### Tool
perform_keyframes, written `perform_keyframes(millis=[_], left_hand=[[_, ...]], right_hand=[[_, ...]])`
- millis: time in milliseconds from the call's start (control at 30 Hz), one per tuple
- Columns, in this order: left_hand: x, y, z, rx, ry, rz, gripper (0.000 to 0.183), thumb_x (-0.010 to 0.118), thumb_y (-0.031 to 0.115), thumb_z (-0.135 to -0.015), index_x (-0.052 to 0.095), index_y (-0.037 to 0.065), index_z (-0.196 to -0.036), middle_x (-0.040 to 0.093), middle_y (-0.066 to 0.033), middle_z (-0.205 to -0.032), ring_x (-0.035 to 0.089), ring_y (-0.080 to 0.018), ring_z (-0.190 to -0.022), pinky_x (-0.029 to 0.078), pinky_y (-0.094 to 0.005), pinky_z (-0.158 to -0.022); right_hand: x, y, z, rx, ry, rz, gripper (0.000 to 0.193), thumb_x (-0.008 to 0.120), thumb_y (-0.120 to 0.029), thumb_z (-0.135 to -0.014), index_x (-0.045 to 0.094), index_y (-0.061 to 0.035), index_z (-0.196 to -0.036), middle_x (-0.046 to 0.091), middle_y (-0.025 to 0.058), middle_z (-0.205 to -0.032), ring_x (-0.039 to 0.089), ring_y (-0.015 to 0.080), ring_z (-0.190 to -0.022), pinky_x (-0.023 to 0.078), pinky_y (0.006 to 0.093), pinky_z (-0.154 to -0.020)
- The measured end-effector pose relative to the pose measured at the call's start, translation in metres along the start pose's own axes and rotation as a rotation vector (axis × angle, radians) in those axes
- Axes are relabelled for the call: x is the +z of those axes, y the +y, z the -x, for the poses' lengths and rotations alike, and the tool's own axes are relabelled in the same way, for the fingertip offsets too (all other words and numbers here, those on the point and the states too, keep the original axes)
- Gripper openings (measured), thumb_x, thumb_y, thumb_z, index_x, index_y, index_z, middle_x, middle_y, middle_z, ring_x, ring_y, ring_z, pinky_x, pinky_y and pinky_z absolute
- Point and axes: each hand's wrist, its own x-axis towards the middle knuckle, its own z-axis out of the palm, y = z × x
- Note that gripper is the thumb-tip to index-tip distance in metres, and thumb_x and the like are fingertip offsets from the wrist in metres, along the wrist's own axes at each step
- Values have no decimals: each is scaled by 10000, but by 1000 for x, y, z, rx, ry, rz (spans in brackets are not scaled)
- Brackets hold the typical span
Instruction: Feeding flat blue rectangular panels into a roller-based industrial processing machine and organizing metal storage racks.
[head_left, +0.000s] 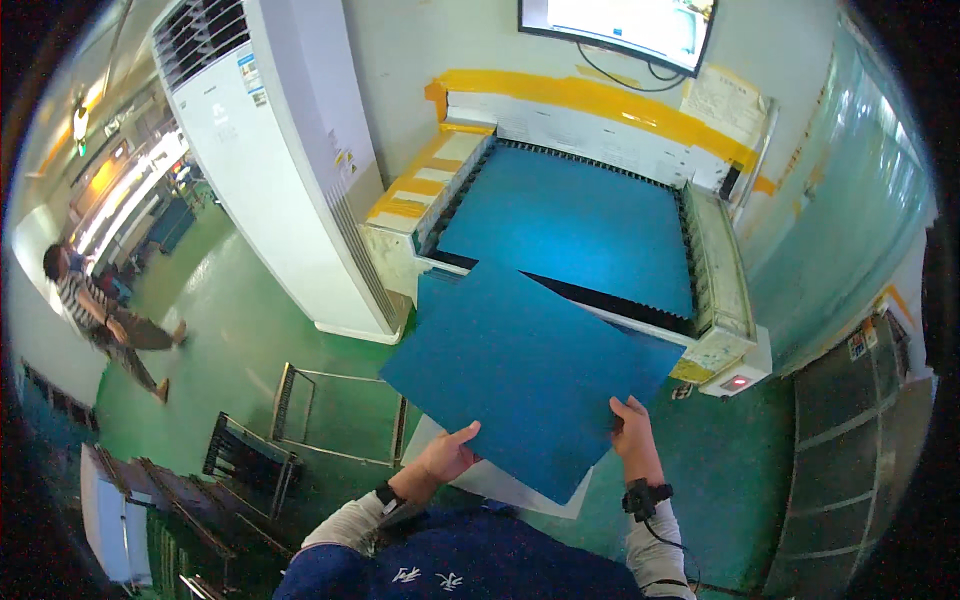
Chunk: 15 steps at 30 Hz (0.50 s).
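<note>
Both hands hold a flat, square-cornered blue sheet (520, 370) tilted in front of my body. My left hand (450, 456) grips its near left edge, thumb on top and the other fingers hidden beneath. My right hand (630, 425) is closed on the right edge, its thumb against the surface. Past the sheet lies a larger blue surface (580, 220) inside a white open-fronted frame (722, 270) with toothed black strips along its sides. The held sheet's far edge overlaps the frame's front in view; whether they touch I cannot tell. A pale sheet (505, 487) shows below the held one.
A tall white air conditioner (270, 170) stands left of the frame. Metal racks (340, 415) are on the green floor at my left. A person (100, 310) walks at far left. Translucent curtains (840, 210) hang at right, above a dark panelled cabinet (835, 450).
</note>
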Motion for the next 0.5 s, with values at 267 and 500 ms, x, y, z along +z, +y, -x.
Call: perform_keyframes(millis=[267,500], left_hand=[[-43,29,-5,-25,-56,30,292,554,159,-947,516,54,-1218,605,-103,-1179,613,-262,-1017,512,-430,-870],[-46,56,4,-80,11,-2,111,608,43,-893,626,-23,-980,663,-136,-910,680,-310,-849,560,-458,-824]], right_hand=[[0,-72,-32,-20,-72,679,238,693,-237,-839,614,-36,-938,604,55,-794,628,209,-777,492,360,-628],[81,-131,-101,-889,133,1469,413,660,-393,-802,617,-68,-1053,611,152,-1151,543,343,-1099,445,470,-870]])
